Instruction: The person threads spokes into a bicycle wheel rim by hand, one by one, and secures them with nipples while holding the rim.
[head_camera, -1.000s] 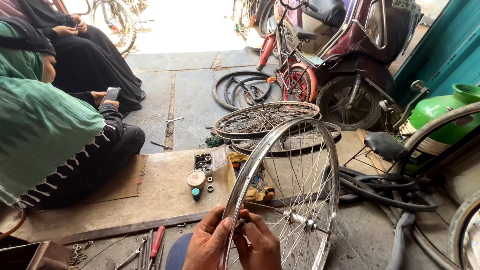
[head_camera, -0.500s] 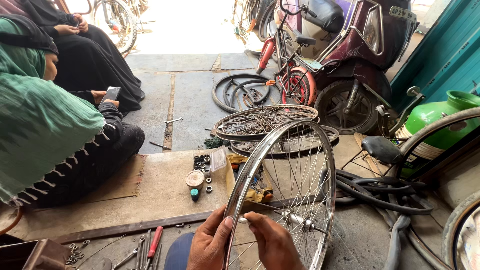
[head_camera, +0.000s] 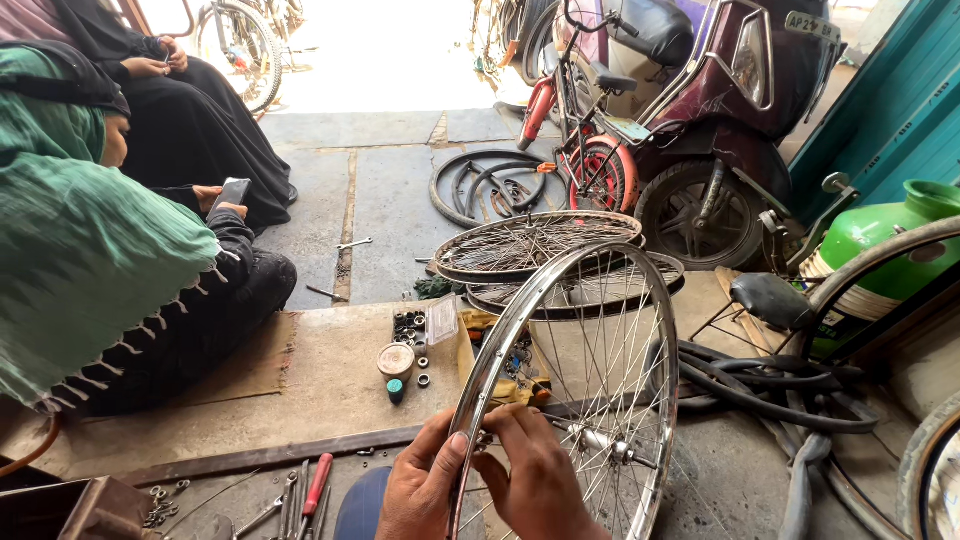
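A chrome spoked bicycle wheel rim (head_camera: 640, 300) stands upright in front of me, its hub (head_camera: 600, 440) low at the middle. My left hand (head_camera: 420, 490) grips the rim's near left edge, thumb laid along the metal. My right hand (head_camera: 535, 480) sits just right of it, fingers curled in among the spokes by the rim, pinching something too small to make out. Both hands are at the bottom of the head view, touching the same stretch of rim.
Stacked spoked wheels (head_camera: 535, 245) and loose tyres (head_camera: 490, 185) lie on the floor beyond. A maroon scooter (head_camera: 720, 100) and small red bicycle (head_camera: 575, 130) stand behind. Two seated people (head_camera: 120, 240) are at left. Small parts box (head_camera: 412, 325), tin (head_camera: 396, 358), screwdriver (head_camera: 317, 485), green cylinder (head_camera: 890, 240) lie around.
My right hand has drawn in toward the left hand on the rim. The wheel has shifted a little and the view has tilted slightly downward.
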